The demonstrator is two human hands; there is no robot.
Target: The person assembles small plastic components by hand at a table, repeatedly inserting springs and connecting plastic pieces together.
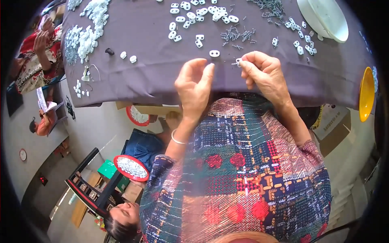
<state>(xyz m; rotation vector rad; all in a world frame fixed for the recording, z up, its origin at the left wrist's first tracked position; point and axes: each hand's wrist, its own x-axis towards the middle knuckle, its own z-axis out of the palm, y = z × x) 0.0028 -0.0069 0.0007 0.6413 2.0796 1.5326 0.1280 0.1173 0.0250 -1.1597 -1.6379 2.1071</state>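
Observation:
My right hand [265, 73] pinches a small white plastic piece with a screw [238, 62] at the near edge of the grey-purple table [142, 60]. My left hand [195, 87] hovers just left of it, fingers apart and empty, thumb and forefinger raised. A single white two-hole plastic part [214, 53] lies on the cloth just beyond both hands. Behind it lie a scatter of small dark screws [237, 35] and more white parts [194, 14].
A white bowl [324, 16] sits at the far right, a yellow bowl [366, 93] at the right edge. Heaps of white parts [85, 36] cover the far left. Red-rimmed trays of parts [131, 167] stand on the floor. Another person [36, 52] sits at the left; a third person's head [121, 220] is below.

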